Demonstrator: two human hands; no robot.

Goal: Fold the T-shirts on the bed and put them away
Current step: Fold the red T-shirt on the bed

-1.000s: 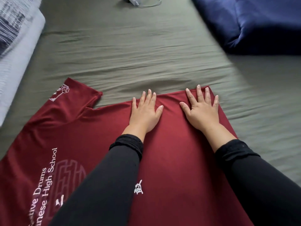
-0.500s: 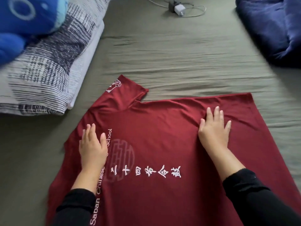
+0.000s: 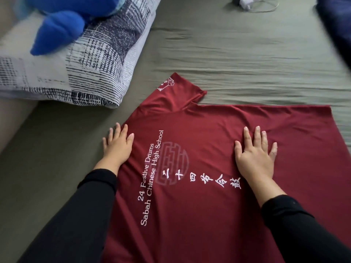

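Neither grip clamps anything: the left hand (image 3: 117, 147) lies flat, fingers straight toward 12 o'clock, on the maroon T-shirt (image 3: 218, 215) at its shoulder edge; the right hand (image 3: 255, 156) presses flat with fingers spread on its middle. The smooth shirt, printed in white lettering, lies spread on the wrinkled olive bed sheet (image 3: 237, 59), its near part cut off. A striped pillow (image 3: 76, 69) at 10 o'clock carries a blurred blue plush toy (image 3: 62, 21).
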